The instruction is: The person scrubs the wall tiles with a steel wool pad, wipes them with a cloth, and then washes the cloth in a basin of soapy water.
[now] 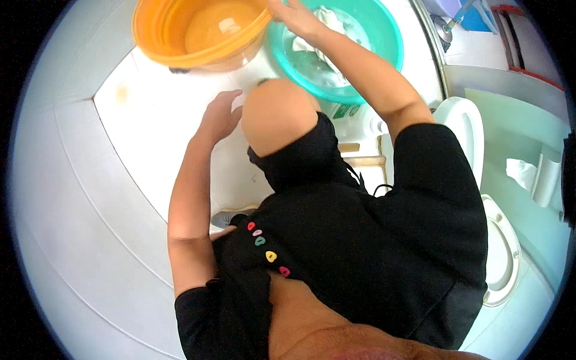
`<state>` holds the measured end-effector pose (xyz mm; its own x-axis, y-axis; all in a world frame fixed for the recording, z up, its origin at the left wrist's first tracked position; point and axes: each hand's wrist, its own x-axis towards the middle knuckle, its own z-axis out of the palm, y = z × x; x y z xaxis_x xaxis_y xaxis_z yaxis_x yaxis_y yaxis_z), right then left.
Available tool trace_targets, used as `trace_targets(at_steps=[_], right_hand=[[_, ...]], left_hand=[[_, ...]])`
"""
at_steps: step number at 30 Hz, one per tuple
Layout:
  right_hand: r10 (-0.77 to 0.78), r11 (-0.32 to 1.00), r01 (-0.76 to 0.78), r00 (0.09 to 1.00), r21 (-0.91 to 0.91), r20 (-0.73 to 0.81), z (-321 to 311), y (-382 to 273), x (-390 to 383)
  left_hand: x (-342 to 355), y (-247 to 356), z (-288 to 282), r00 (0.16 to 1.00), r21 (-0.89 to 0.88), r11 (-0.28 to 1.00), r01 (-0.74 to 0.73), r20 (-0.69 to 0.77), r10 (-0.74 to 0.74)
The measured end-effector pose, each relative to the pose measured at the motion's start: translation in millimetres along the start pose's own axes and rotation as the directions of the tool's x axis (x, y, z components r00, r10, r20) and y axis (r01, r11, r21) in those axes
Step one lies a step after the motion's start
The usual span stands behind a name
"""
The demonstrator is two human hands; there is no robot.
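Observation:
An orange basin (201, 59) is at the top left, apparently tilted, with a light reflection on its inner bottom. My right hand (295, 19) reaches to its right rim, the fingers closed at that edge and partly cut off by the top of the view. Beneath my right forearm sits a green basin (391, 37) holding water and a white cloth (329, 23). My left hand (223, 114) hangs beside my bare knee, below the orange basin, with its fingers apart and nothing in them.
A white plastic bottle (363, 125) lies beside the green basin. To the right stands a toilet with a raised white lid (471, 120) and white seat (507, 252). Toilet paper (543, 180) hangs on the right wall. A floor drain fitting (443, 31) is at the upper right.

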<state>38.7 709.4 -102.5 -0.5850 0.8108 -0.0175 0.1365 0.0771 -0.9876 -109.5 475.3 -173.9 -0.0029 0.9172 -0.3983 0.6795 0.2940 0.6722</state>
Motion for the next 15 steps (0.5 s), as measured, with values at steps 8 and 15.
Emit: trace_targets(at_steps=[8, 15], right_hand=[[0.372, 0.928, -0.352, 0.882, 0.121, -0.290, -69, 100, 16], [0.241, 0.603, -0.013, 0.956, 0.797, -0.167, 9, 76, 69]], left_hand=[[39, 43, -43, 0.643, -0.941, 0.291, -0.175, -0.333, -0.690], [53, 65, -92, 0.445, -0.700, 0.538, -0.470, -0.714, -0.540]])
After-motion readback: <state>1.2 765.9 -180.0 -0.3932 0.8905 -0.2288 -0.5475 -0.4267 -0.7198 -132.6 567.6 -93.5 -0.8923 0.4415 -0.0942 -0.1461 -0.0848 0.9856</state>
